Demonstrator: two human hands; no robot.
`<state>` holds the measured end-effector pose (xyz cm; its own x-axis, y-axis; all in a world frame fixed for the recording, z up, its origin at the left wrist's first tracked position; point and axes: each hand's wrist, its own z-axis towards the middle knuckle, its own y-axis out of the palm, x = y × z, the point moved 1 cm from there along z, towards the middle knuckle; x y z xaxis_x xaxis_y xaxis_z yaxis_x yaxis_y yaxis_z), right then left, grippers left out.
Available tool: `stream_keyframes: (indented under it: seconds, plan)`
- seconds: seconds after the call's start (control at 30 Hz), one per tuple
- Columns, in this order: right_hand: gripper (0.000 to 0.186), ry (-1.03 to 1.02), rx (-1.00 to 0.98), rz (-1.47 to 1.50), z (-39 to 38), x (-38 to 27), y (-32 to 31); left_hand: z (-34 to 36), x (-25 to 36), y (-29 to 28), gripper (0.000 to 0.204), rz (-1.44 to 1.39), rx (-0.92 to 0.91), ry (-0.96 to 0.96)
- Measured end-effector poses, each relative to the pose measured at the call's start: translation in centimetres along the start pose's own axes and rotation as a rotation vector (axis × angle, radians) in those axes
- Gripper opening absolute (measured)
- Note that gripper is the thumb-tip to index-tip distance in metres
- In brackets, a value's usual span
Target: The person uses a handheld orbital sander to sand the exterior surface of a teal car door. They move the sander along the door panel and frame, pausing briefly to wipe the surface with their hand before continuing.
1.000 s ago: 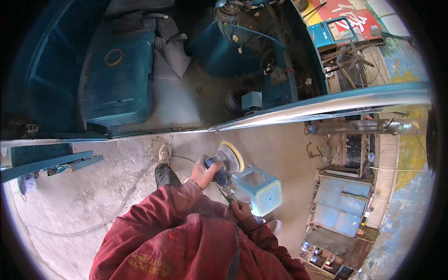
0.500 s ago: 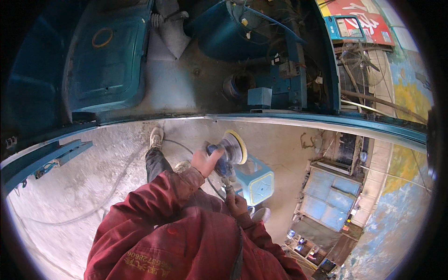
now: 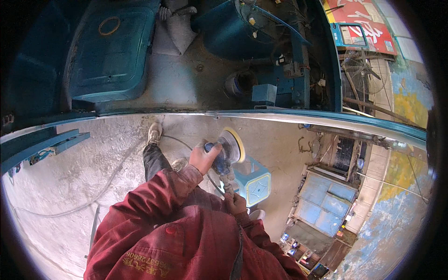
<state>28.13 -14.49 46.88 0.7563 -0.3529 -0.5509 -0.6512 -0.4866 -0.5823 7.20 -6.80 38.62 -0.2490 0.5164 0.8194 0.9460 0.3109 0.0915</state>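
My left hand [image 3: 203,158] is closed round the blue-and-grey body of a round sander [image 3: 222,149], whose yellow-rimmed pad is turned up and to the right. Lower down, my right hand [image 3: 234,201] grips the grey hose fitting at the sander's lower end, with a dark air hose beside it. Behind the tool a light blue plastic stool [image 3: 259,189] stands on the floor. Just above my hands runs the pale-and-teal edge [image 3: 261,116] of a teal vehicle body, open to show panels, wiring and a grey folded piece [image 3: 175,35].
My shoe [image 3: 155,134] is on the concrete floor [image 3: 84,172], where a hose lies. Teal parts [image 3: 53,149] stand at left. At right are a light blue metal cabinet [image 3: 326,200], cluttered shelves [image 3: 303,254], a fan [image 3: 361,72] and a paint-flaked wall [image 3: 396,210].
My view has shifted, so the vehicle's edge sits higher and more level. The sander, still in both my hands, appears slightly higher in the picture, with my left foot further up and left.
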Motion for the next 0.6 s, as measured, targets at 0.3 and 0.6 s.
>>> stream_keyframes:
  seconds: [0.3,0.6]
  plan:
    - [0.049,-0.036,0.047,-0.05,1.0,2.2,0.3,-0.1,0.9,0.2,0.064,-0.031,-0.026,0.046]
    - [0.039,0.052,0.066,0.047,3.6,3.3,0.9,2.9,-0.1,1.6,0.079,0.055,-0.035,0.011]
